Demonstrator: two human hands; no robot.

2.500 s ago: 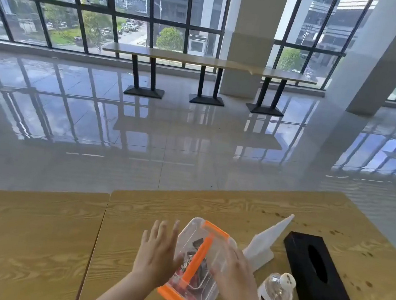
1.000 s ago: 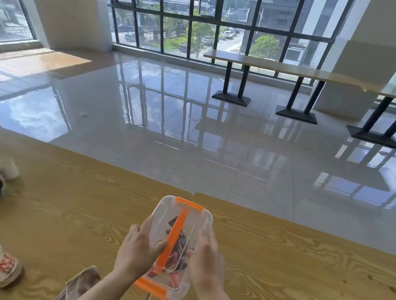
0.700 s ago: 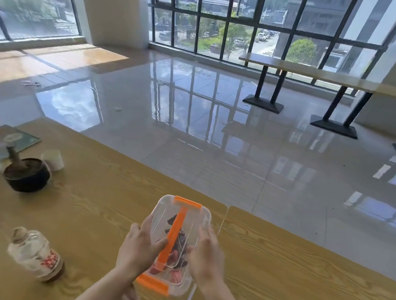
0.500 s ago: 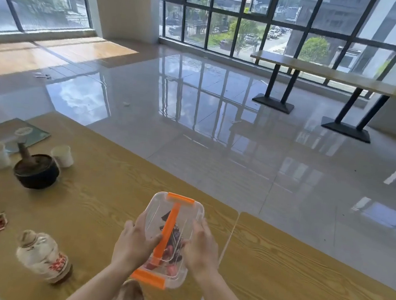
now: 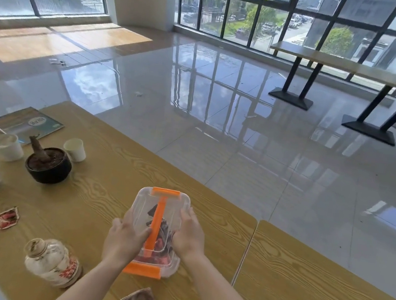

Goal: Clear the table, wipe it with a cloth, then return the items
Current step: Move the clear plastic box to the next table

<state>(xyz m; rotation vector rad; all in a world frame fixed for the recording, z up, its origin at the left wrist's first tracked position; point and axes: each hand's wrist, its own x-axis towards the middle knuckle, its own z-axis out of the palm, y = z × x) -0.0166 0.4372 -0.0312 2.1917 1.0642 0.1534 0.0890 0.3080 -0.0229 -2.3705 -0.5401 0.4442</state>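
Carried leftward, the box [image 5: 158, 229] now sits clamped between both hands [image 5: 154, 238] over bare tabletop [image 5: 102, 203].

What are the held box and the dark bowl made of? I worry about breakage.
Box: clear plastic with orange clips; contents show through. Dark bowl: looks like stone or glazed ceramic, thick-walled and matte; uncertain.

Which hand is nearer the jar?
Left. The left hand, on the box's left side, is nearer the jar; the right hand grips the box's far side.
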